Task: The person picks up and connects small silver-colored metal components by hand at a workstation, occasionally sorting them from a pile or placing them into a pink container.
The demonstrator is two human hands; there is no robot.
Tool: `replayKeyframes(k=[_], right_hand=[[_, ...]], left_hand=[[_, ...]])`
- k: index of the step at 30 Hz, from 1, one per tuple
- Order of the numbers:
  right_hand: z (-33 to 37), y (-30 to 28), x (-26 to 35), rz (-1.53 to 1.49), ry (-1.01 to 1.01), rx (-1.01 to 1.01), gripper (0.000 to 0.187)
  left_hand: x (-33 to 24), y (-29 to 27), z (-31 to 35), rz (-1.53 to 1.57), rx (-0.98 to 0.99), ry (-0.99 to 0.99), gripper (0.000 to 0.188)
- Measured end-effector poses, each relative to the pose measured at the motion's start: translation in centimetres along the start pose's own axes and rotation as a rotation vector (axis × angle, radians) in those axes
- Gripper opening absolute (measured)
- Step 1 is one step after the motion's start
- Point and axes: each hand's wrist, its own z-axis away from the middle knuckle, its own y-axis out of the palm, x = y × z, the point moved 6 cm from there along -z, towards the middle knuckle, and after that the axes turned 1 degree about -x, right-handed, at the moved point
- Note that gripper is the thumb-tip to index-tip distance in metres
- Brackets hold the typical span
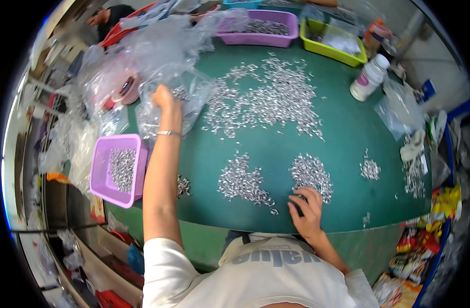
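My left hand (164, 97), arm stretched forward, is closed at a clear plastic bag (194, 105) that has small silvery metal pieces (180, 93) in it. What its fingers grip is hidden. Low on the table, my right hand (309, 210) curls at the near edge of a pile of the same metal pieces (312, 174). Something dark shows between its thumb and fingers, too unclear to name. Left of that hand lies another pile (240, 179). A wide, loose spread of pieces (281, 95) covers the far middle of the green table (342, 149).
A purple bin (95, 172) of metal pieces stands by my left forearm. At the far edge are a purple tray (258, 39), a green tray (330, 50) and a white bottle (369, 77). Smaller piles (370, 169) lie to the right. Plastic bags (158, 43) crowd the far left.
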Motion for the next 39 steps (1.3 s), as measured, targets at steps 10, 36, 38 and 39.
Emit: replayKeyframes(k=[10,36,38,39], right_hand=[[1.9,-6.2,-10.7,0.332,0.28,0.186,0.098],[-5.9,-3.8,-9.0,0.014,-0.056,0.064,0.035],[-8.0,-3.7,-11.4,0.044,0.035,0.004,0.033],[-8.9,-3.7,-12.1,0.047,0.05,-0.028,0.027]], left_hand=[[0.6,-2.1,32.9,-0.918,1.122,0.584,0.076],[3.1,-1.9,33.8,-0.906,1.203,0.707,0.044],[4.1,0.3,32.2,-0.951,1.208,0.685,0.042],[4.7,1.0,32.4,-0.999,1.243,0.708,0.043]])
